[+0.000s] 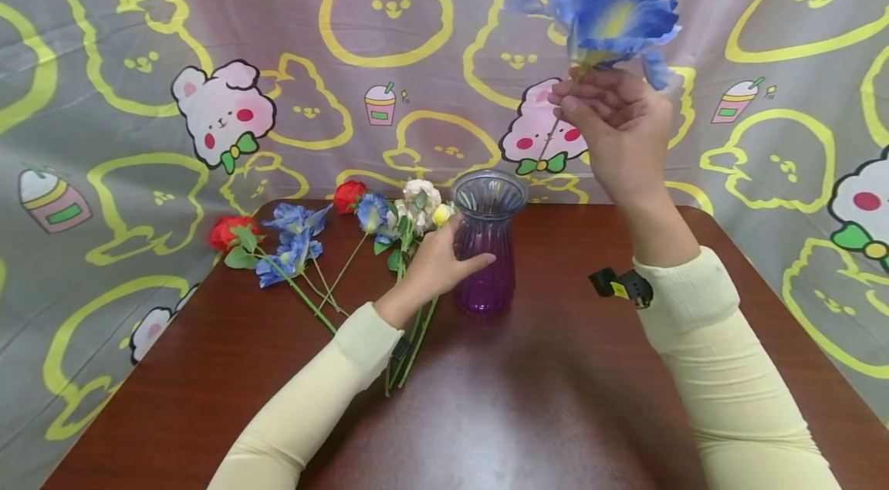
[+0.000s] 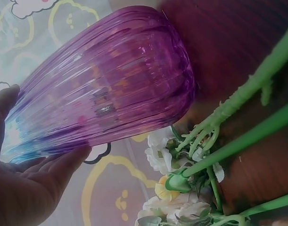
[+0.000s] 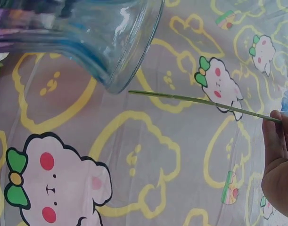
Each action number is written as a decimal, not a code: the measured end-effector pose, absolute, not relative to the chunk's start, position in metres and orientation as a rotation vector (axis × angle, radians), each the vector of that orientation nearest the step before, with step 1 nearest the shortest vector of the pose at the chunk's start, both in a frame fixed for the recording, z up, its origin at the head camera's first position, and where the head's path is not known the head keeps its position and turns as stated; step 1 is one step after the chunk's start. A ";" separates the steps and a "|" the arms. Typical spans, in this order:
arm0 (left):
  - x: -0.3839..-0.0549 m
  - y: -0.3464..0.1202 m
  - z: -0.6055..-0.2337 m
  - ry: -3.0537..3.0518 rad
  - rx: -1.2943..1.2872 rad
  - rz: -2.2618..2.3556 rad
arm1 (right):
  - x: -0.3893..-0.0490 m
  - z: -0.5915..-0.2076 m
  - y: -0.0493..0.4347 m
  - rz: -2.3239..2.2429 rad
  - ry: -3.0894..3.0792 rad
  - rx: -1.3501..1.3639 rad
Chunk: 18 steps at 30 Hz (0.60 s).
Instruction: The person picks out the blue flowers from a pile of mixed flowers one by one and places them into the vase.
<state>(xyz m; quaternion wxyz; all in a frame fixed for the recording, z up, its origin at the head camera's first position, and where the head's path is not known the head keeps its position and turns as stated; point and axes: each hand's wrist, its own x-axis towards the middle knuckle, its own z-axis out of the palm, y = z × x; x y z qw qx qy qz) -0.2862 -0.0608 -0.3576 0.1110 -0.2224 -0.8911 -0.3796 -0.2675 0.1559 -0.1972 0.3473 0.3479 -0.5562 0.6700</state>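
Note:
In the head view, a glass vase [image 1: 486, 266], purple below with a clear bluish flared rim, stands upright on the table. My left hand [image 1: 439, 262] holds it from the left side, thumb across the front. The left wrist view has the thumb and fingers about the narrower part of the vase [image 2: 115, 80]. Raised to the upper right, my right hand [image 1: 625, 123] pinches a blue artificial iris [image 1: 618, 19] just below its bloom. Its thin green stem [image 3: 195, 100] slants down, the bare end close to the vase rim in the right wrist view.
Left of the vase lie red roses [image 1: 232, 234], blue flowers [image 1: 295, 239] and a white flower bunch [image 1: 419, 204], their stems toward the near edge. A patterned cloth [image 1: 389, 4] hangs behind the brown table [image 1: 556, 413].

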 end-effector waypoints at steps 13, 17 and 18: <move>-0.283 -0.061 -0.356 -2.608 -0.673 -1.120 | -0.275 -0.233 0.130 1.770 -1.700 0.835; -0.284 -0.061 -0.356 -2.594 -0.676 -1.090 | -0.280 -0.244 0.126 1.788 -1.807 0.782; -0.284 -0.061 -0.356 -2.595 -0.675 -1.084 | -0.281 -0.247 0.125 1.791 -1.836 0.769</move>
